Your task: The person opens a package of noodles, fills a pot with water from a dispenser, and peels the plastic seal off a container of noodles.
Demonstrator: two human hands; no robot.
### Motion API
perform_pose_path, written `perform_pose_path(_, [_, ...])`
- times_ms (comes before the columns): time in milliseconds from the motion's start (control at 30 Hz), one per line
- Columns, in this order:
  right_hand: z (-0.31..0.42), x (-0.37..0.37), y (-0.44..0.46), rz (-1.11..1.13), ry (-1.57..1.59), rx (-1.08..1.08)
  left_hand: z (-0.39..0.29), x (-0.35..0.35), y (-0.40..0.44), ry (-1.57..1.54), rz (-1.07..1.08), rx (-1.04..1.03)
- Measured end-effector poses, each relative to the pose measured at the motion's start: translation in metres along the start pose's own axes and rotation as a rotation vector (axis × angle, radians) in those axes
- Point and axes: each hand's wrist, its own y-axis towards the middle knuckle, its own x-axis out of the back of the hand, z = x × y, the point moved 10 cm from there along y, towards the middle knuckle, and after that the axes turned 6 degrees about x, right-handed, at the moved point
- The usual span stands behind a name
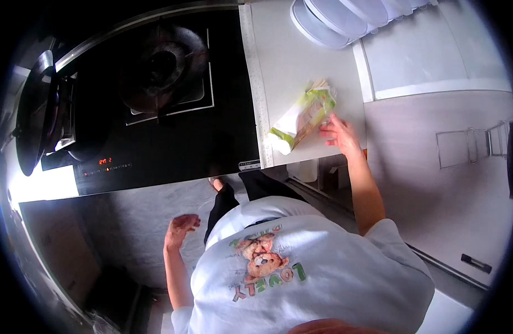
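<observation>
A green-and-white plastic packet with a partly clear side lies slantwise on the pale counter. Thin beige sticks show at its far end; I cannot make out what they are. My right hand is just right of the packet, fingers apart and slightly bent, with nothing in its grip. Whether a fingertip touches the wrapper is hard to tell. Away from the counter, my left hand hangs low beside my body, holding nothing, its fingers loosely extended.
A black gas hob with a burner takes up the left side. A dark pan stands at the far left. White plates sit in a row at the back of the counter.
</observation>
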Motion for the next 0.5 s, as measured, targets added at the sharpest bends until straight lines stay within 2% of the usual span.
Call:
perform_pose_path(167, [0.001, -0.022, 0.003, 0.053, 0.152, 0.021, -0.18, -0.084, 0.006, 0.242, 0.062, -0.402])
perform_pose_path(233, [-0.005, -0.026, 0.006, 0.1, 0.205, 0.01, -0.236, -0.136, 0.014, 0.406, 0.125, -0.436])
perform_pose_path(300, [-0.004, -0.027, 0.013, 0.121, 0.232, 0.015, -0.28, -0.183, 0.03, 0.579, 0.106, -0.573])
perform_pose_path(400, [-0.006, -0.027, 0.013, 0.111, 0.249, 0.016, -0.31, -0.244, 0.08, 0.696, 0.101, -0.693])
perform_pose_path(500, [-0.008, -0.027, 0.014, 0.129, 0.275, 0.0, -0.307, -0.296, 0.125, 0.848, 0.101, -0.484])
